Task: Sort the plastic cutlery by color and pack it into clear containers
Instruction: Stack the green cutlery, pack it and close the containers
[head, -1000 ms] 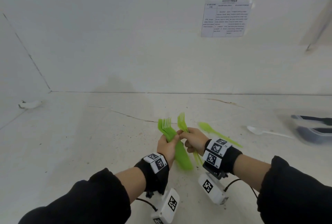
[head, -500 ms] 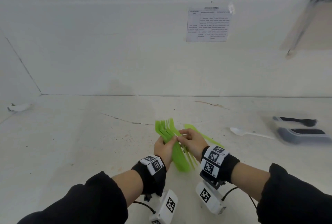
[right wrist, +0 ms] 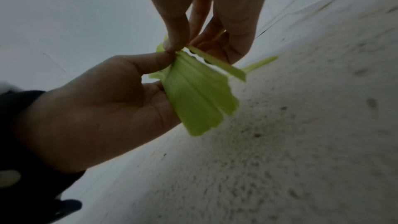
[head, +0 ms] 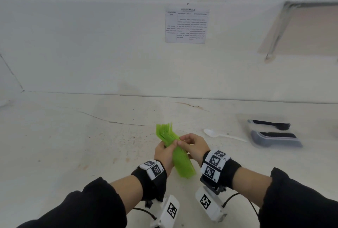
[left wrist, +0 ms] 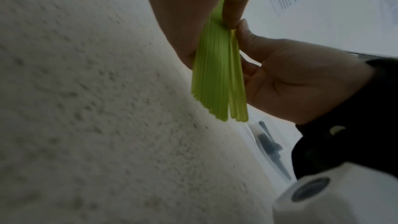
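A stack of green plastic forks (head: 176,151) stands tilted above the floor, tines up and away from me. My left hand (head: 164,152) grips the stack round its middle, thumb on top. My right hand (head: 193,145) pinches the stack from the right, and in the right wrist view one green fork handle (right wrist: 217,64) sticks out apart from the bundle (right wrist: 193,101) under its fingers. In the left wrist view the handles (left wrist: 217,77) hang in a neat row between both hands. A green handle (right wrist: 262,62) lies on the floor behind.
A white spoon (head: 221,135) lies on the floor to the right. Beyond it, a clear container (head: 276,139) holds black cutlery, and a black fork (head: 272,124) lies in another container behind. A paper sheet (head: 186,25) hangs on the wall.
My right hand brought its green forks over to the left hand's stack; the two fans have closed into one bundle held by both hands.
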